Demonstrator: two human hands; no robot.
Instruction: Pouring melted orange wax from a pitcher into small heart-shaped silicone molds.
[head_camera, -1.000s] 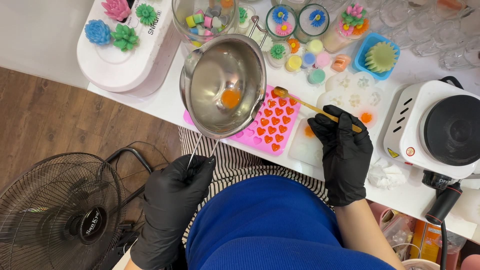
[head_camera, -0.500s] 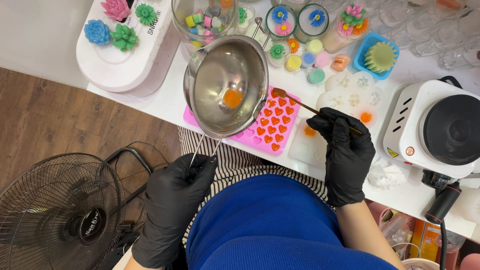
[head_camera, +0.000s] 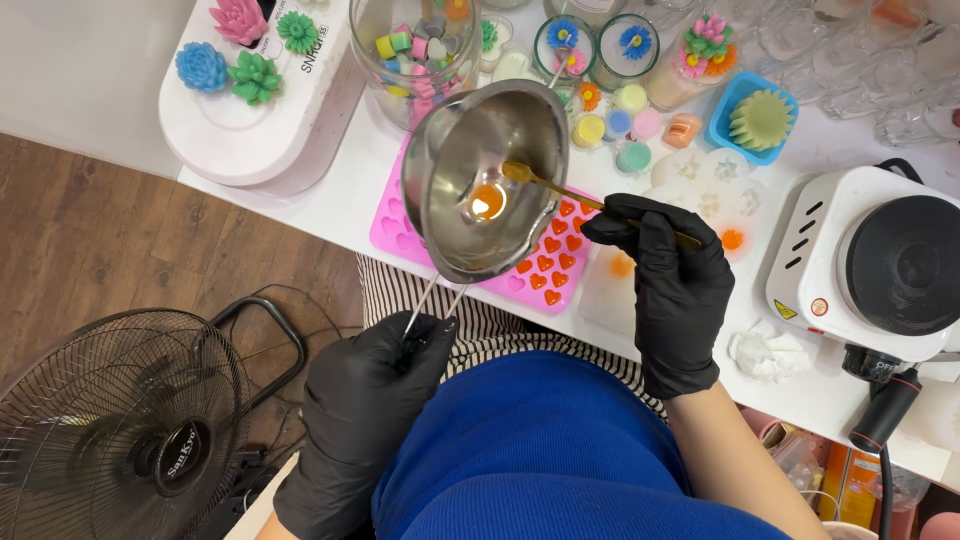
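Head view, looking straight down. I see both hands in black gloves over the near edge of the white table (head_camera: 350, 205).

Left hand (head_camera: 375, 390): clenched around the thin wire handle of a small steel melting pot (head_camera: 485, 190). The pot is held up above the table and tilted. A small pool of orange liquid wax (head_camera: 487, 203) sits in its bottom.

Right hand (head_camera: 672, 285): pinched around a slim gold spoon (head_camera: 560, 186). The spoon's bowl reaches over the pot's rim to the inside, just beside the orange pool; I cannot tell whether it touches the wax.

Under the pot lies a pink heart mould (head_camera: 535, 275), flat on the table. Several cavities on its right part are filled with orange-red; the left cavities I can see look unfilled. The pot hides the mould's middle.

Around it: a white hot plate (head_camera: 880, 265) with a black disc at the right; a crumpled tissue (head_camera: 768, 352) near it; a blue cup (head_camera: 755, 120) holding a pale green flower shape; a glass jar (head_camera: 415, 50) of coloured pieces behind the pot; a white oval tray (head_camera: 255, 125) with flower-shaped pieces at the far left. On the wooden floor, lower left, stands a black fan (head_camera: 115, 430).
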